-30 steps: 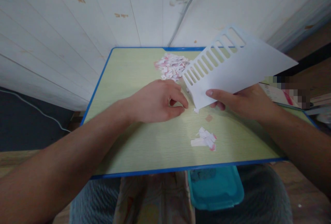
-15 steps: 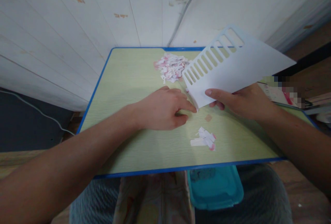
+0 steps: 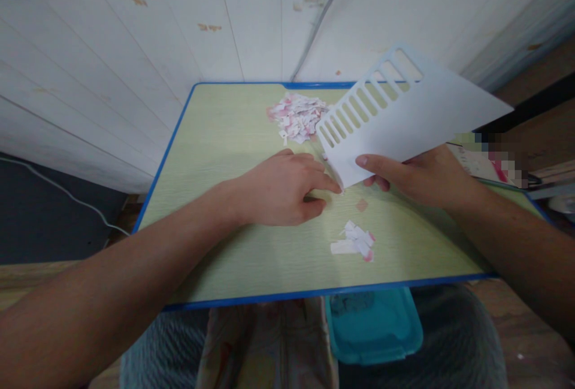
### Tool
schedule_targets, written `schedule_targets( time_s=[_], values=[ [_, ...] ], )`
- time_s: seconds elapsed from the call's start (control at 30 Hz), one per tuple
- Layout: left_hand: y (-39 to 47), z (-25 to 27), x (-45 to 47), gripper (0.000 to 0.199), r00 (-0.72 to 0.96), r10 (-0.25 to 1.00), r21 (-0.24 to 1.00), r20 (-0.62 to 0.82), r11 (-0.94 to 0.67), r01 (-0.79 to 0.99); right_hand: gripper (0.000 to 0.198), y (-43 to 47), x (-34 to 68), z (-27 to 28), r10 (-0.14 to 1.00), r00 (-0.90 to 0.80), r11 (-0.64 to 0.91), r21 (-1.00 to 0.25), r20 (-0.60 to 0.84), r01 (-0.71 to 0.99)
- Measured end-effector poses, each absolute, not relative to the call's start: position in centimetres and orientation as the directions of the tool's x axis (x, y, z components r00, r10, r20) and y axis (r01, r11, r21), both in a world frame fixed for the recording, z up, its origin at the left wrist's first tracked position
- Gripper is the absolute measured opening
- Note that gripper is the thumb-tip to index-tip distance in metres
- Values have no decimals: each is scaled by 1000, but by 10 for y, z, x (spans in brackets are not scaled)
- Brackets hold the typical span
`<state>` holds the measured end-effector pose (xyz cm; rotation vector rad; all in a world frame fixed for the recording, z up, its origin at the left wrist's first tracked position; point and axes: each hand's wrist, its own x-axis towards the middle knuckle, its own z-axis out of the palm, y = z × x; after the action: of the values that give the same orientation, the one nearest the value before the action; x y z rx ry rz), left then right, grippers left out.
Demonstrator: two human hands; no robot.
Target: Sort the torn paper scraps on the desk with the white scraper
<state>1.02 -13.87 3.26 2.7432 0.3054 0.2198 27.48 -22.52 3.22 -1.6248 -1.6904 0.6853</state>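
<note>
A stiff white sheet (image 3: pixel 417 110), with a row of rounded slots along one edge, stands tilted over the table. My right hand (image 3: pixel 422 179) grips its lower edge, thumb on the near face and fingers behind. At the sheet's lowest corner rests the index fingertip of my left hand (image 3: pixel 287 188), palm down, thumb apart from the index finger; its other fingers are partly hidden. Beyond my left hand lies a heap of small white and pink paper scraps (image 3: pixel 299 116), partly behind the sheet. A smaller group of paper strips (image 3: pixel 354 240) lies nearer to me.
The pale green table (image 3: pixel 215 131) has a blue rim and stands against a white panelled wall (image 3: pixel 157 23). Below its front edge a turquoise plastic tub (image 3: pixel 377 329) sits by my lap. A flat printed item (image 3: pixel 476 164) lies at the right, partly blurred out.
</note>
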Motion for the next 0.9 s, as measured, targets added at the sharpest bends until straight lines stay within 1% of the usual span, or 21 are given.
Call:
schedule_targets(
  time_s=[0.2, 0.4, 0.53, 0.7, 0.77, 0.9],
  values=[
    [-140, 33, 11, 37, 968, 233, 328, 97, -926, 190, 48, -226, 274, 32, 993, 28, 68, -757, 114, 650],
    [-141, 38, 10, 37, 973, 218, 252, 78, -949, 192, 42, -225, 272, 37, 991, 11, 91, -737, 132, 670],
    [-143, 40, 10, 38, 973, 225, 222, 61, -953, 206, 42, -224, 276, 37, 987, 3, 113, -715, 159, 689],
    [-140, 40, 8, 36, 965, 257, 197, 57, -950, 242, 42, -226, 283, 35, 987, 37, 88, -722, 156, 686],
    [-138, 39, 7, 35, 957, 284, 202, 65, -943, 266, 43, -227, 283, 36, 986, 3, 118, -721, 165, 683],
    [-132, 37, 5, 33, 941, 325, 228, 98, -927, 297, 40, -232, 281, 40, 975, -126, 220, -695, 184, 685]
  ],
)
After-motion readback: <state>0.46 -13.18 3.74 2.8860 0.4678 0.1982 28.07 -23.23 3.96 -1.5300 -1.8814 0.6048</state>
